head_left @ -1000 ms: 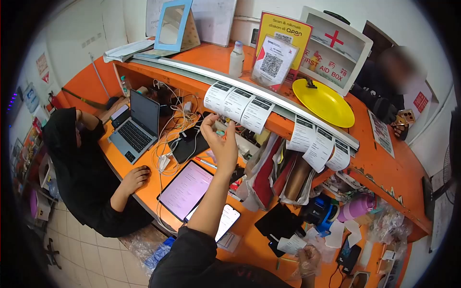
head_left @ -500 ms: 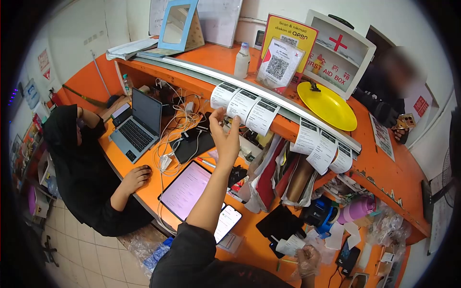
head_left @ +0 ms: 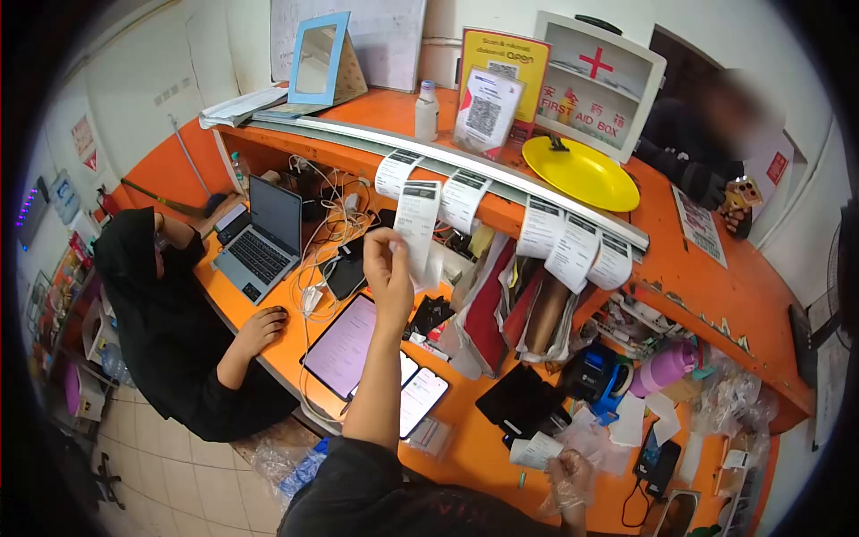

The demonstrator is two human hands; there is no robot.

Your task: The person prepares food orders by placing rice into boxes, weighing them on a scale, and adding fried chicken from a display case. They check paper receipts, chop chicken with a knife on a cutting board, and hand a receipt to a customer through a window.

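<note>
My left hand (head_left: 390,268) is raised in front of the shelf edge, its fingers closed on a long printed receipt (head_left: 417,219) that hangs free of the rail. Other receipts are still clipped under the white rail (head_left: 465,197): one (head_left: 395,172) to the left, one (head_left: 463,200) just to the right and several further right. At the lower right, my right hand (head_left: 568,481), in a clear plastic glove, is closed on a curled white receipt (head_left: 537,450) above the orange desk (head_left: 465,479).
A seated person in black (head_left: 179,340) rests a hand by the laptop (head_left: 259,242). Another person (head_left: 707,161) stands behind the counter with a phone. A tablet (head_left: 344,345), a phone (head_left: 420,400), a yellow plate (head_left: 582,174), a bottle (head_left: 427,112) and cables are around.
My left hand has pulled one receipt away from the rail, down and to the left, leaving a gap between two hanging ones. The head view has shifted slightly.
</note>
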